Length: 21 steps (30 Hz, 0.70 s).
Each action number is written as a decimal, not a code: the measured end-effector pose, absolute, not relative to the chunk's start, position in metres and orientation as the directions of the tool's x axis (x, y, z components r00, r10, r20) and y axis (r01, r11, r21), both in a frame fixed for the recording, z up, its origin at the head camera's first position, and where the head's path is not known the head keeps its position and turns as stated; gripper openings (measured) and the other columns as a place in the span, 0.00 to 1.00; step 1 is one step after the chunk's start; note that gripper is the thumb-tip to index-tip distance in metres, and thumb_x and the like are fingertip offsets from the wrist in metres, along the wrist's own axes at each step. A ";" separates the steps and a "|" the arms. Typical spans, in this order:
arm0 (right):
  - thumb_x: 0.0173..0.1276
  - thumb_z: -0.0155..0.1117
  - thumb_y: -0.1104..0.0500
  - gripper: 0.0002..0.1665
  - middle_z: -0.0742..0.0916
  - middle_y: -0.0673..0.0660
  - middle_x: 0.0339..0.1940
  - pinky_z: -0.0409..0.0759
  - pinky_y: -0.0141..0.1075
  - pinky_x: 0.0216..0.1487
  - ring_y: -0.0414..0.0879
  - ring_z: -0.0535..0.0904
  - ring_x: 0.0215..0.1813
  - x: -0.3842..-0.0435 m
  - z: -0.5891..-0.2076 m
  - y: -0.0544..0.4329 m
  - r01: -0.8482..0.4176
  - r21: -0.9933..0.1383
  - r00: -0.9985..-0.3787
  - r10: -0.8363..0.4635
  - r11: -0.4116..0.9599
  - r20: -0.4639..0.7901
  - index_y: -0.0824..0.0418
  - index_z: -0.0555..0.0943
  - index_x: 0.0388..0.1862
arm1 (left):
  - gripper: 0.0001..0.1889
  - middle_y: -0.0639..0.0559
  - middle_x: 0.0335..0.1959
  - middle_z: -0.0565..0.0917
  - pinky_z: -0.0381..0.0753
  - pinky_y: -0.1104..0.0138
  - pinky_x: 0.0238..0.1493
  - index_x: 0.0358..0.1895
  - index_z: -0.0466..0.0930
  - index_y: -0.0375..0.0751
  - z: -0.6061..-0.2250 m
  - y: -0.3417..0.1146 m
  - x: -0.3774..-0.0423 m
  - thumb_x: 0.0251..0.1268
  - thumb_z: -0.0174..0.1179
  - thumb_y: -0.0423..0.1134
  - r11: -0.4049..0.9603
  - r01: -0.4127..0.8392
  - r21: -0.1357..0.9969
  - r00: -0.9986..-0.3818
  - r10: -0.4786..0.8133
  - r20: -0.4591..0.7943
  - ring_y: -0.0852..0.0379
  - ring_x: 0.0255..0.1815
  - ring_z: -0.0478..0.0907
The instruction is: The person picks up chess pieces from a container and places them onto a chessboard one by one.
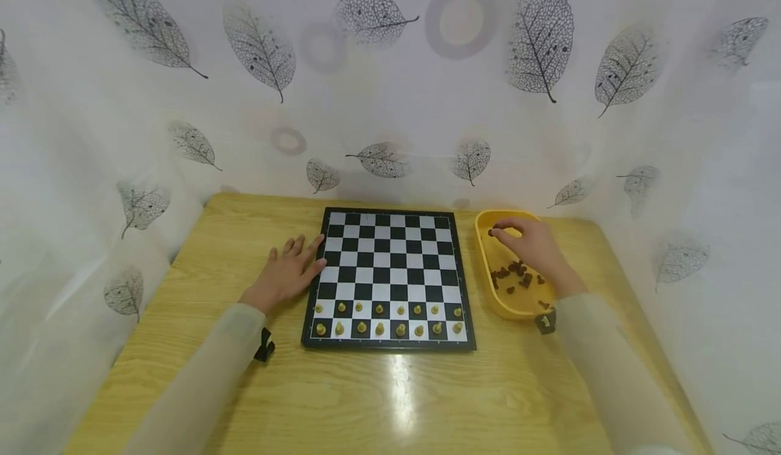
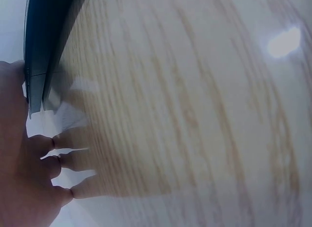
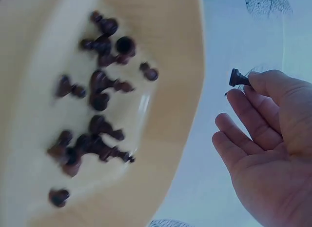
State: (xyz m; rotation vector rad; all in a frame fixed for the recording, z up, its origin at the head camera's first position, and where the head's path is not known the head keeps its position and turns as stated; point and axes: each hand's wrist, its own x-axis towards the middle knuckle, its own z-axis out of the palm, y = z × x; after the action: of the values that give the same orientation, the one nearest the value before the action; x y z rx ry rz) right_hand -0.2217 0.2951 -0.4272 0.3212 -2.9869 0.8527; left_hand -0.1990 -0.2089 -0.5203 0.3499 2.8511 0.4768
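A black-and-white chessboard (image 1: 390, 258) lies on the table, two rows of light chess pieces (image 1: 379, 328) standing along its near side. My left hand (image 1: 285, 270) rests at the board's left edge, fingers spread; in the left wrist view its fingertips (image 2: 51, 166) touch the table beside the dark board edge (image 2: 41, 56). Above the far part of a yellow tray (image 1: 482, 258), my right hand (image 1: 531, 241) pinches a dark chess piece (image 3: 238, 77) between thumb and forefinger, its base pointing away from the palm. Several dark chess pieces (image 3: 100, 85) lie loose in the tray.
The wooden table (image 1: 342, 401) meets a pale leaf-patterned curtain (image 1: 378, 89) behind and at both sides. The tray stands right of the board with a narrow gap between them. Dark wrist cameras (image 1: 265, 345) sit under both wrists.
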 end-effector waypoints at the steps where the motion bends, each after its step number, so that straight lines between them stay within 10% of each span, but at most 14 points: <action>1: 0.80 0.64 0.50 0.21 0.89 0.67 0.59 0.74 0.63 0.72 0.68 0.80 0.67 -0.224 -0.427 0.292 -0.206 -0.519 -0.978 -0.194 0.830 0.077 0.65 0.87 0.58 | 0.39 0.29 0.86 0.45 0.37 0.26 0.80 0.88 0.41 0.55 -0.520 -0.209 -0.199 0.84 0.32 0.68 0.918 0.194 0.345 -0.945 0.269 -0.185 0.25 0.86 0.41; 21: 0.79 0.64 0.49 0.23 0.88 0.65 0.63 0.76 0.60 0.73 0.64 0.80 0.68 -0.255 -0.423 0.231 -0.208 -0.559 -0.973 -0.231 0.802 0.031 0.64 0.86 0.60 | 0.39 0.28 0.86 0.45 0.37 0.26 0.80 0.88 0.42 0.57 -0.520 -0.211 -0.199 0.83 0.31 0.70 0.908 0.198 0.371 -0.944 0.278 -0.178 0.24 0.86 0.41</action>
State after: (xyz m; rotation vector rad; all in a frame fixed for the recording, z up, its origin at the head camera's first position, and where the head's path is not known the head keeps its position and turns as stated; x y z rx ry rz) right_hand -0.2549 0.2307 -0.4228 0.3676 -3.0184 0.9300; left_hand -0.1988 -0.2106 -0.5201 0.3595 2.8439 0.5179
